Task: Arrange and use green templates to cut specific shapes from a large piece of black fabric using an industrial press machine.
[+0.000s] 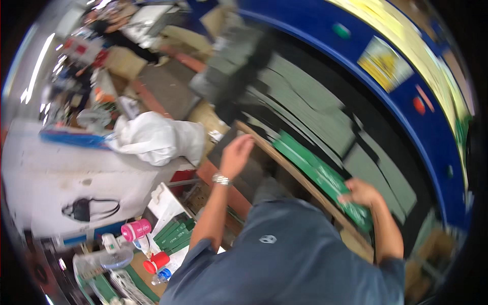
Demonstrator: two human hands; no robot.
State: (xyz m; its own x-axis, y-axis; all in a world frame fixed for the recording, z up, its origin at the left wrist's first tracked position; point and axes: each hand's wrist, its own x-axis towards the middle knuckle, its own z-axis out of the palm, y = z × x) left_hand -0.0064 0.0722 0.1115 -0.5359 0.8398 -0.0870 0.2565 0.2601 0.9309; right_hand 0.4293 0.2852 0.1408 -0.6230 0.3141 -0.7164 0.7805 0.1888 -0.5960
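Head view: our right hand closes its fingers on the near end of a green flat stack, thin and likely light and bendy. Our left hand hovers open, empty, beside the wooden edge.

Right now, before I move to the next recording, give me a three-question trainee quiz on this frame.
1. True or false: the right hand rests on the stack of green flat sheets.
2. What does the left hand wear at the wrist? A) a glove cuff B) a metal wristwatch C) a rubber band
3. Fill in: left of the person, a white ____ lies on the white table.

Key: 1 true; 2 B; 3 bag. The picture is blurred, so whether either hand actually grips anything cannot be told.
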